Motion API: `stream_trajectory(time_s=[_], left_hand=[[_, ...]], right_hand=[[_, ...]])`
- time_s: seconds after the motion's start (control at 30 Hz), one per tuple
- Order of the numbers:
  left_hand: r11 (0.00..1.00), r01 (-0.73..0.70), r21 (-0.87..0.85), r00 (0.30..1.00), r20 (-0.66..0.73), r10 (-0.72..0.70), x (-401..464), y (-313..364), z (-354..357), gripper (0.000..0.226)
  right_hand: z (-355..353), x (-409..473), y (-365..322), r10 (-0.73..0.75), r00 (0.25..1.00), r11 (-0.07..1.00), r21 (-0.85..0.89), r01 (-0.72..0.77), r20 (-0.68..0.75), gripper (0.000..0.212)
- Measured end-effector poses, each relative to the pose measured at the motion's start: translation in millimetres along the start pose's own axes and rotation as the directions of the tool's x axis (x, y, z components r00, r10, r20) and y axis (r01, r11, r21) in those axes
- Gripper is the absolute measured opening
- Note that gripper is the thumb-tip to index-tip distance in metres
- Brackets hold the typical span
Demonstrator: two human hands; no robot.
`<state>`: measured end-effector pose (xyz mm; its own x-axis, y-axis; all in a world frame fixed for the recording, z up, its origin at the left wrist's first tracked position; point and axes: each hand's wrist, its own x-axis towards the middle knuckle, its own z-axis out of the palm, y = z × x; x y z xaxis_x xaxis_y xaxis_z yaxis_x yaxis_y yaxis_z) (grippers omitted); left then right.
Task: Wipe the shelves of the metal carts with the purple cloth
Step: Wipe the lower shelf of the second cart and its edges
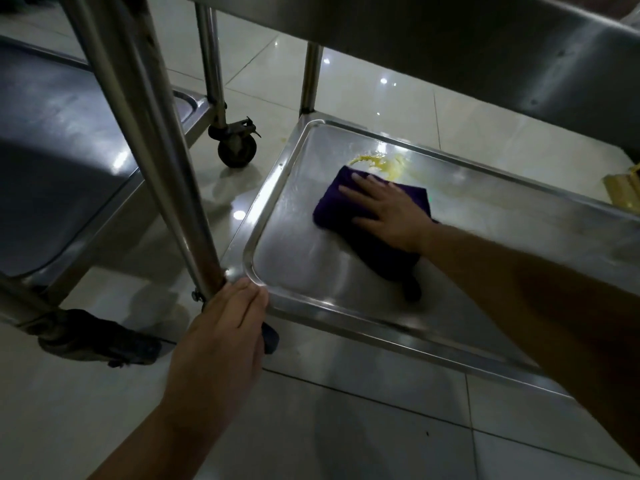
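The purple cloth [346, 209] lies flat on the bottom shelf [311, 258] of a metal cart. My right hand [388, 213] presses on the cloth with straight, spread fingers. A yellow smear [384, 164] stains the shelf just beyond the cloth's far edge. My left hand [228, 323] grips the near left corner of the shelf, at the foot of the cart's leg [166, 188], with its fingers curled over the rim.
A second metal cart's lower shelf [59, 140] stands to the left, its caster wheels [237, 147] on the glossy tiled floor [346, 427]. The upper shelf [485, 46] overhangs the bottom one. A yellow object [623, 192] sits at the far right edge.
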<state>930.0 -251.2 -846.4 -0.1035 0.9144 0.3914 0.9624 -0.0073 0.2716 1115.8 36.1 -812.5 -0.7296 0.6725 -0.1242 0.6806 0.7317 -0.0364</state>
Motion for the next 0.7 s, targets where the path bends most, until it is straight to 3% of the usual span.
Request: stream_trajectory(time_s=[0.1, 0.2, 0.3, 0.43, 0.53, 0.63, 0.7], left_hand=[[0.995, -0.053, 0.081, 0.997, -0.044, 0.057, 7, 13, 2, 0.029], [0.990, -0.134, 0.047, 0.987, -0.079, 0.138, 16, 26, 11, 0.025], [0.989, -0.148, -0.004, 0.984, -0.105, 0.147, 23, 26, 19, 0.019], [0.994, -0.105, 0.027, 0.990, -0.088, 0.107, 23, 32, 18, 0.027], [0.995, -0.081, 0.051, 0.995, -0.050, 0.083, 23, 38, 15, 0.025], [0.998, -0.056, 0.037, 0.998, -0.015, 0.056, 25, 41, 14, 0.014], [0.998, -0.041, 0.043, 0.999, 0.030, 0.040, 25, 45, 10, 0.028]], right_hand=[[2, 7, 8, 0.077, 0.997, 0.997, -0.008, -0.077, 0.017, 0.057], [7, -17, -8, 0.084, 0.996, 0.996, -0.023, -0.083, 0.027, 0.060], [17, -77, -28, -0.067, 0.997, 0.998, 0.004, 0.067, 0.043, 0.070], [34, -149, -36, -0.237, 0.972, 0.968, 0.084, 0.235, 0.012, 0.051], [34, -143, -18, -0.280, 0.960, 0.956, 0.097, 0.277, 0.026, 0.051], [26, -108, 15, -0.199, 0.980, 0.979, 0.039, 0.199, -0.014, 0.065], [17, -82, 43, -0.085, 0.996, 0.996, 0.000, 0.085, -0.002, 0.068]])
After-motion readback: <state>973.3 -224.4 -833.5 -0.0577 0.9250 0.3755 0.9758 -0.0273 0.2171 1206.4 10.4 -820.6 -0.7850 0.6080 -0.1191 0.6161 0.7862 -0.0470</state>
